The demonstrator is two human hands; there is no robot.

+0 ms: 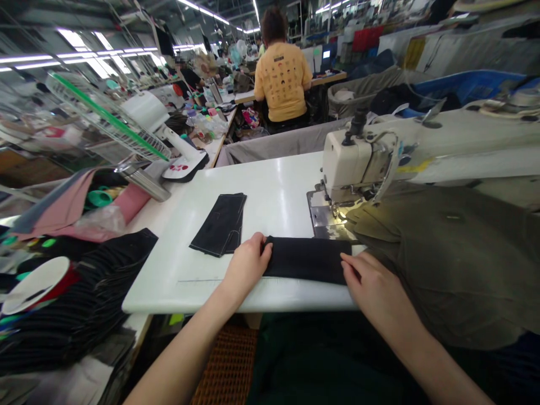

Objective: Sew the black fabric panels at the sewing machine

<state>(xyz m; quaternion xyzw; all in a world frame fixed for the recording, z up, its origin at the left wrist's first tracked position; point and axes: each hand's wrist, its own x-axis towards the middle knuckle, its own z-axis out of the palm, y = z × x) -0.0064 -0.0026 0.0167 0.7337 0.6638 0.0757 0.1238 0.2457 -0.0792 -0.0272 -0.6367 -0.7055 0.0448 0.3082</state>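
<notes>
A folded strip of black fabric (pixel 310 259) lies near the front edge of the white sewing table (pixel 270 197). My left hand (pixel 250 260) pinches its left end between thumb and fingers. At the opposite end, my right hand (pixel 371 281) grips the corner with thumb and fingertips. Just behind the strip is the sewing machine (pixel 343 163), its needle area lit. To the left of my left hand rest black fabric pieces (pixel 221 222) with pale stitching, lying flat. Olive-grey cloth (pixel 447 253) spreads to the right, beside my right hand.
On the left stand a small fan (pixel 145 115) and a steel flask (pixel 143 179). Stacked dark fabric pieces (pixel 93 298) and a white-and-red container (pixel 40 287) sit at lower left. Ahead, a person in a yellow shirt (pixel 282 79) faces away. A blue bin (pixel 468 90) stands behind the machine.
</notes>
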